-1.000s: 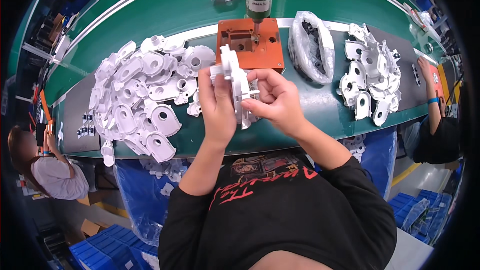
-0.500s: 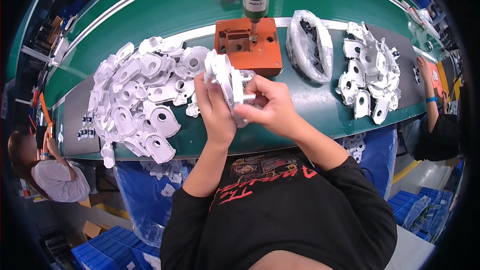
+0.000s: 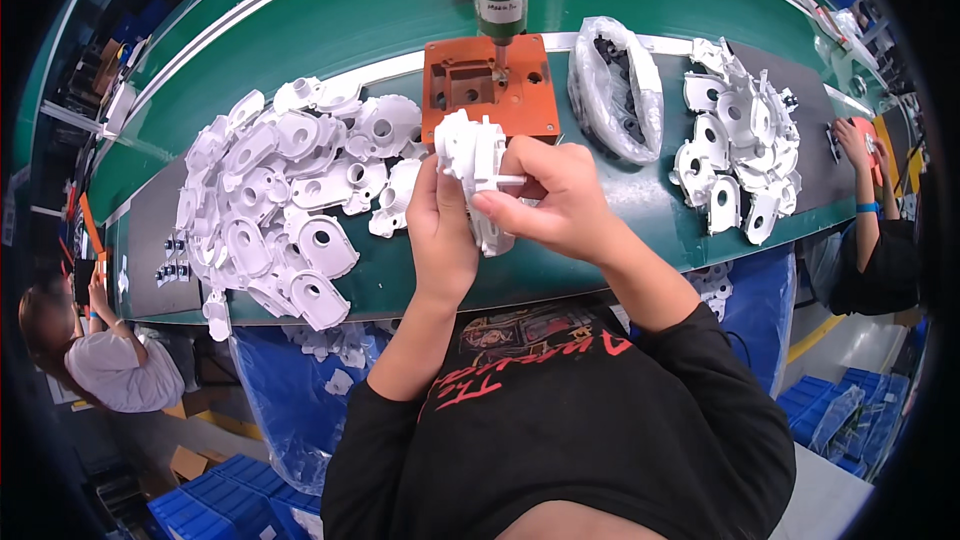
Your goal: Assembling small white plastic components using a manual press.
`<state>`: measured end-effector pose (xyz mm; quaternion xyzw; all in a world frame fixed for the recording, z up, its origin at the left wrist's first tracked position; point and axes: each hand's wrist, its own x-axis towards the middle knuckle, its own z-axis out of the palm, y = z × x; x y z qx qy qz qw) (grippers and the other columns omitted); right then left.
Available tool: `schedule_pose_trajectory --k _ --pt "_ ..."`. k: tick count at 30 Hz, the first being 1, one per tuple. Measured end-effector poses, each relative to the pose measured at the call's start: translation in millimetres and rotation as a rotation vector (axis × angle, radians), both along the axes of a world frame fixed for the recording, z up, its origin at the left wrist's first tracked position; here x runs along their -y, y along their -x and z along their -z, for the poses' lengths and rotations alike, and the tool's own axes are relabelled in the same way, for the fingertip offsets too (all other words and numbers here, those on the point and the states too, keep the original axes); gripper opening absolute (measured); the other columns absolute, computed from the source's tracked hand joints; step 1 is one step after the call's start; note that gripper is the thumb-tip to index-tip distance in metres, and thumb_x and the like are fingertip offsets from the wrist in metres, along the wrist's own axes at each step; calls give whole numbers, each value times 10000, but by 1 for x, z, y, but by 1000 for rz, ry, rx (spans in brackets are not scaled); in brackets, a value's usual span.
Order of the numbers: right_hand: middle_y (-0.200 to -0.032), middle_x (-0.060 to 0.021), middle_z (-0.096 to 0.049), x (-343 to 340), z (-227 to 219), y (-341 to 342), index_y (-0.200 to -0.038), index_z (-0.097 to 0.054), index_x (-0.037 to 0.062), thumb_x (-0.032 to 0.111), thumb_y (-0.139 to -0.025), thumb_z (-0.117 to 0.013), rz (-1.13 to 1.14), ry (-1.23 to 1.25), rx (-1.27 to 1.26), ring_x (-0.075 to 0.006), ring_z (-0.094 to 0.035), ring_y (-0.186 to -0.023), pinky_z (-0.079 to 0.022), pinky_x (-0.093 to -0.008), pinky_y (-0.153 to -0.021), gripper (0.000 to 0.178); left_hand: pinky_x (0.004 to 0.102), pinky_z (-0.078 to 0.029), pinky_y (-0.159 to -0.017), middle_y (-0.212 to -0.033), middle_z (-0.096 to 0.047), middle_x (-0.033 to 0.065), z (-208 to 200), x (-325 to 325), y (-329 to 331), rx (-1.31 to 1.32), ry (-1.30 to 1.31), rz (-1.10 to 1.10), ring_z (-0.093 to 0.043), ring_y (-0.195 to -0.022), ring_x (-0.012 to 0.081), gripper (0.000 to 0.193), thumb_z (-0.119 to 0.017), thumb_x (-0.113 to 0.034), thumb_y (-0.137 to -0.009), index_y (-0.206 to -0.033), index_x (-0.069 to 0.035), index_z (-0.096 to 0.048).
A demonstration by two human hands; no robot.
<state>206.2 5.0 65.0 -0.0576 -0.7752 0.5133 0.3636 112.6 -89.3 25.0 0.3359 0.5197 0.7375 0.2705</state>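
Between my two hands, in front of the orange fixture block, I hold a white plastic housing part on edge. My left hand is wrapped round its left side. My right hand pinches the other side, thumb and fingers at a small white peg that sticks out to the right. Some of my fingers are hidden behind the part. Beyond the block's front edge, a green press stands with its tip down at the block's recess.
A big heap of white plastic parts lies left, a smaller pile right. A clear plastic bag of dark pieces sits right of the block. Blue plastic-lined bins hang under the table edge. A person works at left, another's hand at right.
The white part has come slightly nearer and been turned, so more of its moulded side shows. Both hands stay on it. The view has shifted slightly.
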Motion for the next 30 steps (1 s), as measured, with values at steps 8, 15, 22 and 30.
schedule_pose_trajectory --k 8,15,22,30 --pt "-551 -39 -536 -6 14 5 -723 -535 7 184 -761 -692 40 -108 13 -81 -540 -472 -408 -225 -437 239 233 -443 -736 -974 -575 54 -2 1 -4 -28 -30 3 -544 -861 95 434 -363 -364 -968 -1143 16 -480" --pt "-559 -48 -520 -18 18 9 -769 -542 14 194 -828 -617 81 -79 69 -99 -501 -481 -394 -224 -460 204 292 -379 -924 -1233 -434 149 -1 -1 -12 -41 -81 63 -436 -1151 196 506 -376 -232 -968 -1361 25 -189" --pt "-666 -40 -545 -30 12 -7 -854 -570 -6 253 -915 -457 -69 82 -18 -89 -495 -610 -404 -244 -562 289 251 -427 -757 -1002 -563 143 -16 -12 16 -88 -35 125 -536 -899 114 359 -499 -151 -920 -1168 9 -294" --pt "-708 -121 -605 -206 64 -24 -856 -607 -22 187 -795 -573 711 -252 621 -209 -565 -604 -446 -319 -590 220 404 -462 -688 -895 -602 149 -3 -57 90 -1328 262 9 -586 -822 297 164 -589 -35 -756 -889 -31 -493"
